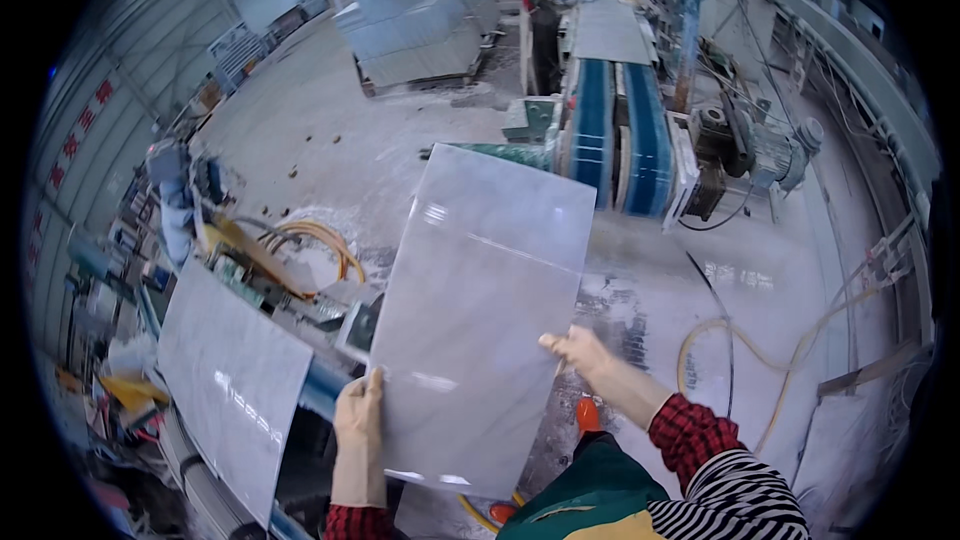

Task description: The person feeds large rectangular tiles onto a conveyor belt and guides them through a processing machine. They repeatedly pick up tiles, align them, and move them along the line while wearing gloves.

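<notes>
A large glossy pale-grey stone slab [480,310] is held up in front of me, tilted, between my two hands. My left hand [358,420] grips its lower left edge, with the thumb on the polished face and the fingers out of sight behind. At the lower right edge, my right hand [585,355] is closed on the slab, thumb side over the face; its other fingers are partly hidden. A second pale slab [235,365] rests on the machine line at my left, apart from the held one.
Two blue conveyor belts [592,130] run ahead, beside a motor [770,162]. Stacked slabs [415,25] stand on a pallet farther back. A coiled orange hose [325,235] lies at left, a yellow hose [690,340] on the wet floor at right. My orange boot [588,414] shows below.
</notes>
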